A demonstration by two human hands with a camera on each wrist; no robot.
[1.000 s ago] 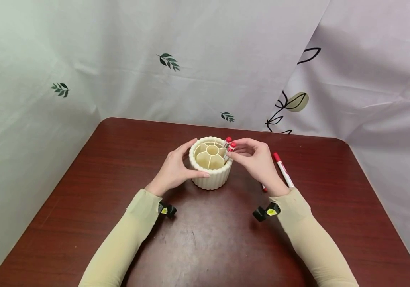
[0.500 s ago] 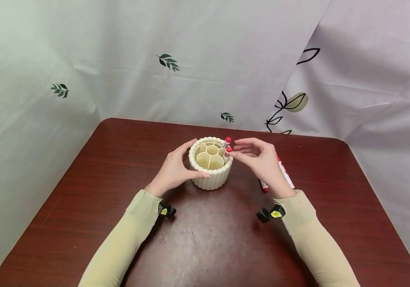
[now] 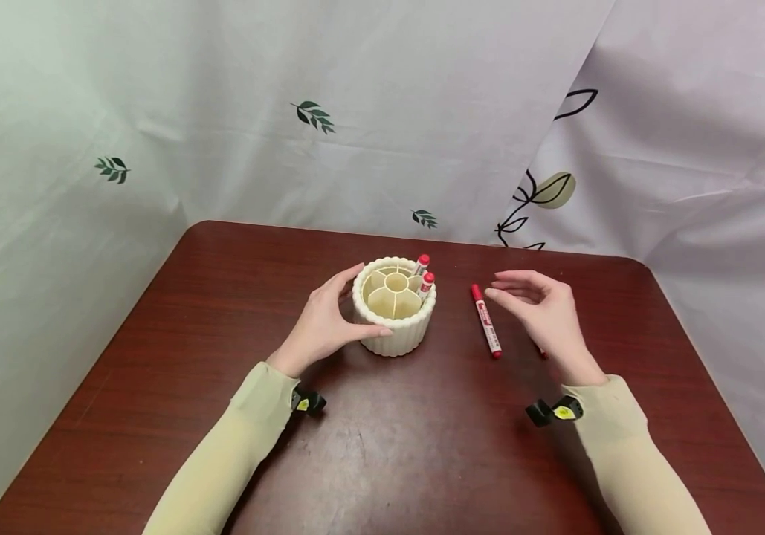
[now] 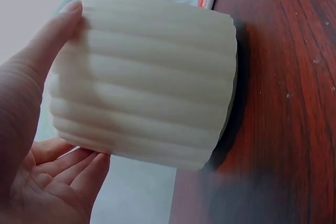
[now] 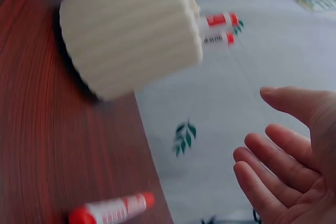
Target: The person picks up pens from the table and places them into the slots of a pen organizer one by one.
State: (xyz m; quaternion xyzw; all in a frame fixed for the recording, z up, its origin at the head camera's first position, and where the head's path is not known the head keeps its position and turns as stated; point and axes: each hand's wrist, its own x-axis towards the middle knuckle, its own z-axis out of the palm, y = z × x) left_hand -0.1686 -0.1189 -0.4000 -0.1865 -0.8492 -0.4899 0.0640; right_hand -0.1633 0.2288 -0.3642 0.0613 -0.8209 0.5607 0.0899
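Observation:
A cream ribbed pen holder (image 3: 394, 336) with petal-shaped compartments stands upright on the table. My left hand (image 3: 318, 319) grips its left side, the thumb along the front and the fingers behind, as the left wrist view (image 4: 58, 171) also shows. Two red-capped markers stand in its right-hand compartments, a rear marker (image 3: 421, 264) and a front marker (image 3: 426, 284). Held in the air to the right, my right hand (image 3: 543, 308) has relaxed, parted fingers and nothing between them. Below its fingertips a red-and-white marker (image 3: 487, 323) lies on the table.
Another marker (image 3: 543, 352) is mostly hidden beneath my right hand, with only a red end showing. The dark red wooden table (image 3: 395, 446) has a pale leaf-print curtain (image 3: 241, 134) behind it and along both sides.
My right hand has let go of the front marker, which now sits lower in the pen holder, and has moved away to the right. The left hand keeps its grip.

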